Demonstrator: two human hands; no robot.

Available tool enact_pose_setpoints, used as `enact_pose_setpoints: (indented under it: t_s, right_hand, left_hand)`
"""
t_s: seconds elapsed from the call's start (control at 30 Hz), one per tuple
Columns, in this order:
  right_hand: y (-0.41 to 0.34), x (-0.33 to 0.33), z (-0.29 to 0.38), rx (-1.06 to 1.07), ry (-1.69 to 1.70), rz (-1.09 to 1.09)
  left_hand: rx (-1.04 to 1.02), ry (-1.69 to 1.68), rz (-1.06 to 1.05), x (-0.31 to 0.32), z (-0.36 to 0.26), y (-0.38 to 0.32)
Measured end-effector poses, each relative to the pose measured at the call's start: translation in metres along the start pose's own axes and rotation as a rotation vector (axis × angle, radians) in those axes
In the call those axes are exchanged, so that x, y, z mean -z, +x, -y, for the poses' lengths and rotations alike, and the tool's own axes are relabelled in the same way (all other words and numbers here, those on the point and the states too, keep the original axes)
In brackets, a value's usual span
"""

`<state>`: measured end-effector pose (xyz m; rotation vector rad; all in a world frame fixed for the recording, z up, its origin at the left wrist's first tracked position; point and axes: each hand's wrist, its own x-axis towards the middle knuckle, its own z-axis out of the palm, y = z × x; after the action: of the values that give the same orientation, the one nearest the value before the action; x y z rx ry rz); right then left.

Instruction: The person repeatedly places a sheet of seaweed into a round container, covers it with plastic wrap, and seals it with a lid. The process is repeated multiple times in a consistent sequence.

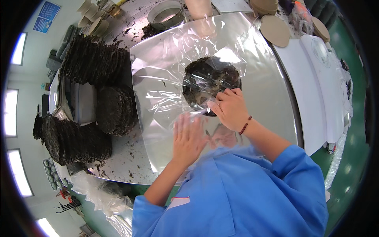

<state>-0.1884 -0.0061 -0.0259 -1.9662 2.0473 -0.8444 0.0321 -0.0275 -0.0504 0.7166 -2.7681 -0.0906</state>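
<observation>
A round stack of dark dried sheets, perhaps seaweed [210, 80], lies on a shiny sheet [263, 103] under clear plastic film [165, 74]. My right hand [231, 108], with a beaded bracelet [245, 125] at the wrist, rests at the lower right edge of the stack, its fingers curled and the thumb on the film. Whether it pinches the film is unclear. Flat and slightly blurred, my left hand [189, 137] is on or just over the film below the stack, its fingers extended.
More dark round stacks [117, 109] stand at the left, with dark crumbs on the table. A metal ring [165, 14], a pale cylinder [198, 7] and beige discs [275, 30] are along the far side. White sheeting [306, 89] lies at the right.
</observation>
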Motion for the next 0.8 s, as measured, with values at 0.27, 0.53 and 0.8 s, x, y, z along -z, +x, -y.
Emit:
enact_pose_setpoints:
  t_s: [0.27,0.53,0.8]
  right_hand:
    - [0.009,0.019,0.001,-0.126,0.210,-0.240]
    - [-0.004,0.040,-0.026,0.090,-0.017,-0.356]
    - [0.017,0.076,-0.053,-0.420,0.832,-0.140]
  left_hand:
    - [-0.029,-0.455,0.163,0.018,0.022,0.100]
    - [0.145,-0.213,0.069,-0.022,0.011,0.158]
    - [0.116,-0.455,0.356,0.002,-0.049,0.129]
